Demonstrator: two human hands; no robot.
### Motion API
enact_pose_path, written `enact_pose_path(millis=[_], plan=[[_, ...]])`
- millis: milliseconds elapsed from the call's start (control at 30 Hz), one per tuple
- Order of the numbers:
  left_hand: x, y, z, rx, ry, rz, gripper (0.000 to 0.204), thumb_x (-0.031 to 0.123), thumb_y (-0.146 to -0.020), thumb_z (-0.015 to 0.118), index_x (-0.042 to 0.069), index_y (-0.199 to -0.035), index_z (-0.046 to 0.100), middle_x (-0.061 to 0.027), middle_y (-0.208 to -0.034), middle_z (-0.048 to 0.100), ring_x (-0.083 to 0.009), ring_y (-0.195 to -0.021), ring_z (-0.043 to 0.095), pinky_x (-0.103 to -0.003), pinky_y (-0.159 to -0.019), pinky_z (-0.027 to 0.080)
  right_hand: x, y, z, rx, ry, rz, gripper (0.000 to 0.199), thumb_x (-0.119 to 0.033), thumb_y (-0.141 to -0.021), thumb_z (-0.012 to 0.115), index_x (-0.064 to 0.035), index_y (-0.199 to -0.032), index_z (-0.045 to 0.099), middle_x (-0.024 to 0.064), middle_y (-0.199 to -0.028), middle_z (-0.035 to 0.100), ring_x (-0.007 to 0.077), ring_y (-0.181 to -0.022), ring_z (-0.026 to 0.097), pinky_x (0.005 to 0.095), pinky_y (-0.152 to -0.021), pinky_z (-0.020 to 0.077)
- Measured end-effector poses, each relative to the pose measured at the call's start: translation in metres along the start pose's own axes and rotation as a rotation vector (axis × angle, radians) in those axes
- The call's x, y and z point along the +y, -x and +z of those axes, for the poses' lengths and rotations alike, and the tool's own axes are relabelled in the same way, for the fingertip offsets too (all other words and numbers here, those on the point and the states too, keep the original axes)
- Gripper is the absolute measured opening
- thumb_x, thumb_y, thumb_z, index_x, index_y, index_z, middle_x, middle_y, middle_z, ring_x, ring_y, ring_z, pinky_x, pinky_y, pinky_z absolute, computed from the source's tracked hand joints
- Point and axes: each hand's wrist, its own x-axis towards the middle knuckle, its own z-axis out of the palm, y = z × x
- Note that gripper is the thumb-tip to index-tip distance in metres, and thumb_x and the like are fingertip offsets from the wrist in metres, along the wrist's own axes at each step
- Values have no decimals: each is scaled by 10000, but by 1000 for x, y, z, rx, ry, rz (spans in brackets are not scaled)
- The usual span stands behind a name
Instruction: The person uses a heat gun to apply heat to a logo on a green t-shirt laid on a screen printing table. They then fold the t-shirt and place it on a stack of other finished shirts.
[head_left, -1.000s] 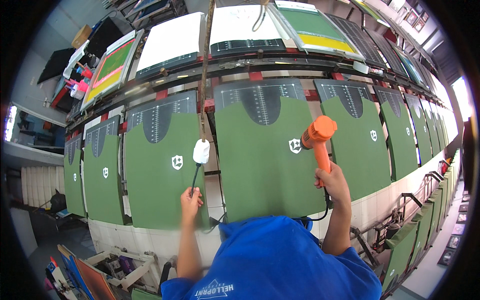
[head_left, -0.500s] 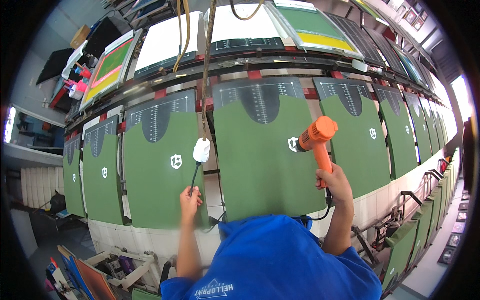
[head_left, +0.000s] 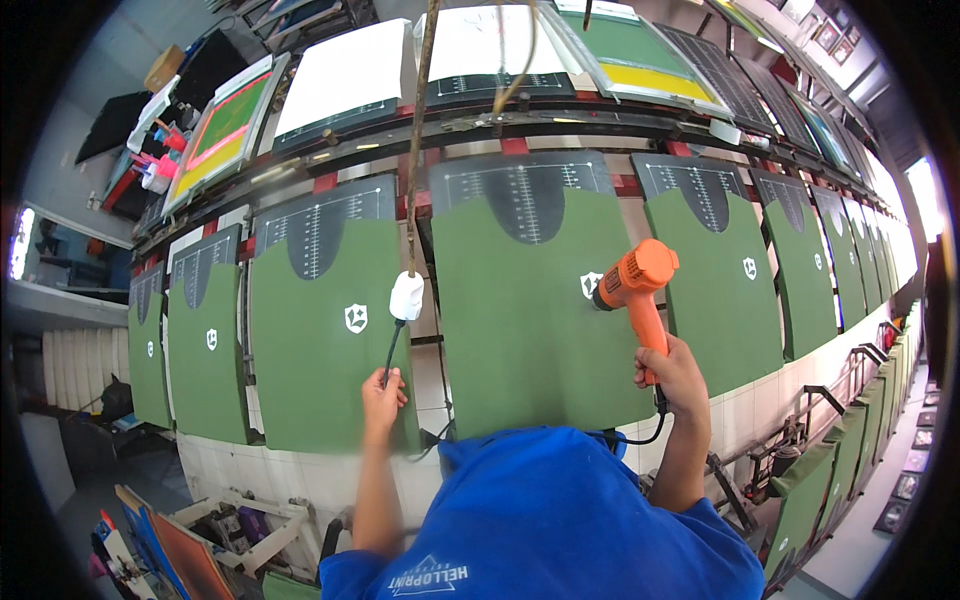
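Fingers (head_left: 668,362) of the right hand (head_left: 672,375) wrap tight around the orange heat gun (head_left: 634,285), nozzle right at the white shield print (head_left: 590,284) on the green shirt (head_left: 530,310). Left hand (head_left: 382,398) pinches the black cord (head_left: 390,348) under the white plug (head_left: 406,297). Looks like mid-curing, so next he'd need slack to reach another shirt.

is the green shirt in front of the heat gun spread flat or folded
Spread flat: the shirt lies smooth over its board, white badge showing by the heat gun.

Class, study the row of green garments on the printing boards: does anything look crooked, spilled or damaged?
Nothing stands out. The green garments lie flat and even, each with a small white crest. The right hand aims an orange heat gun; the left hand holds its black cord.
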Motion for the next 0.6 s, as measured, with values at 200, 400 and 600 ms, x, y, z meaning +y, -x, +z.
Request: enact_pose_path(millis=[200,400,600], plan=[[-4,-1,0,20,-15,12,293,279,-958,586,32,-801,566,-30,-687,582,-83,-466,543,-214,-401,405,2,-2,1,-7,12,-2,210,-135,-864,604,20,-989,537,31,-740,550,116,-589,581,267,-542,484],[2,1,2,23,-5,-25,289,283,-956,603,31,-817,569,-14,-700,569,-70,-491,526,-211,-436,397,1,-6,6,-42,25,-18,211,-139,-867,604,18,-996,546,26,-742,549,113,-590,580,261,-551,485],[1,1,2,31,13,-23,283,283,-956,604,26,-839,579,-21,-706,575,-73,-495,532,-215,-433,399,-6,-8,15,-30,60,-17,192,-135,-872,610,8,-979,541,26,-748,555,113,-590,580,259,-557,487]])
